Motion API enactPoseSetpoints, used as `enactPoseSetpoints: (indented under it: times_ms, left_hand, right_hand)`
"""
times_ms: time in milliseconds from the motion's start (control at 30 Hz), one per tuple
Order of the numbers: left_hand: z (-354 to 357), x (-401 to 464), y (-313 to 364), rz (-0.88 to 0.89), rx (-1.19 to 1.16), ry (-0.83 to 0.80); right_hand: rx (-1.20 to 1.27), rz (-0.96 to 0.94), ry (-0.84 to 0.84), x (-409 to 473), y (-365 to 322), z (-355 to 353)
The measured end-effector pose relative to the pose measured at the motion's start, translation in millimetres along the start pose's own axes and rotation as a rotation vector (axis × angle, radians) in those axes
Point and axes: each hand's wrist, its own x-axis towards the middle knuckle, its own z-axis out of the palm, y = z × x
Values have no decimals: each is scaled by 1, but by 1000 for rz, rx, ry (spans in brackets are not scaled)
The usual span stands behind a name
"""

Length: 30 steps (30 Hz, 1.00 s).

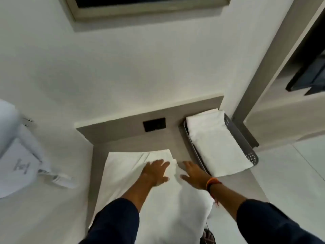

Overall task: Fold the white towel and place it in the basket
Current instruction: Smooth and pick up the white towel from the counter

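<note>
My left hand (155, 171) lies spread flat on the soft white cotton towel (126, 184) on the grey ledge, my right hand (195, 173) spread at its right edge; careless lifting toward the grey perforated plastic basket (246, 143), far right, could unfold it.

A hotel room or bedroom is suggested. A bed covered in plain white linen (44, 208) is seen at the left, with a white pillow (7, 124) at its head, just beside a low grey-beige bedside ledge (123, 143). A black rectangular socket plate (154, 124) is set into the ledge's raised back panel. A framed picture (140, 7) is hung on the white wall above. Folded white towels (218, 141) are stacked in a grey perforated basket (246, 143), and pale floor tiles (290, 173) are laid at the right.
</note>
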Motion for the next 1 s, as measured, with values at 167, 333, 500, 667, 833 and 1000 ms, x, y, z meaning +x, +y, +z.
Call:
enactPoseSetpoints:
  times_ms: [167,333,500,667,833,1000]
  left_hand:
    - [47,16,3,-77,61,-12]
    - [38,34,14,150,168,212]
    - [9,37,2,388,74,74]
    - [8,38,-17,275,452,98]
    - [-32,19,-43,87,544,-4]
    - [-133,-53,-80,-109,76,-122]
  right_hand:
    - [-140,202,43,-7,26,57]
    - [-103,2,95,-10,31,48]
    - [-280,-248,68,-34,40,35]
    - [37,-83,-14,-40,44,32]
    - [-168,46,-228,-33,35,-15]
    - [-165,-94,-274,-24,-31,-112]
